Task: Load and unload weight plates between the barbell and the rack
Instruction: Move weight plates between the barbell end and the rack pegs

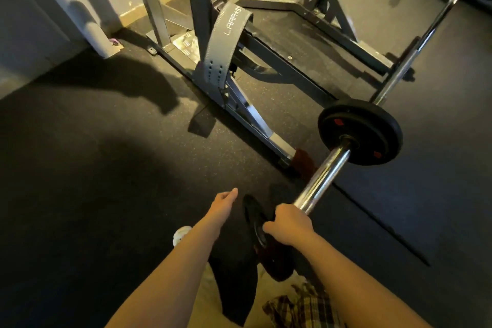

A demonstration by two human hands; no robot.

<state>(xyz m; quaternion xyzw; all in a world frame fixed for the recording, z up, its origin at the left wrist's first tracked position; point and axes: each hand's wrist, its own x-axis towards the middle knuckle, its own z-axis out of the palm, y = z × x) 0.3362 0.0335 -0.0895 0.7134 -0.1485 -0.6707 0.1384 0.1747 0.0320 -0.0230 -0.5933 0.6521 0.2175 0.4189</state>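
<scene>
Right hand [288, 224] is clamped onto the rim of a small black plate [259, 231], fingers curled over its top edge, holding it on edge just off the near tip of the barbell sleeve. Left hand [223, 201] hangs loose beside it at nine o'clock, fingers relaxed, holding nothing and clear of the plate. Big picture now: the grey rack [239, 66] fills twelve o'clock, bolted feet on the dark rubber floor [93, 181]. From the right hand the chrome barbell [327, 168] runs away toward one o'clock, with a larger black plate [360, 132] already seated on it. A grey lifting belt [222, 42] is draped over the rack at eleven o'clock.
</scene>
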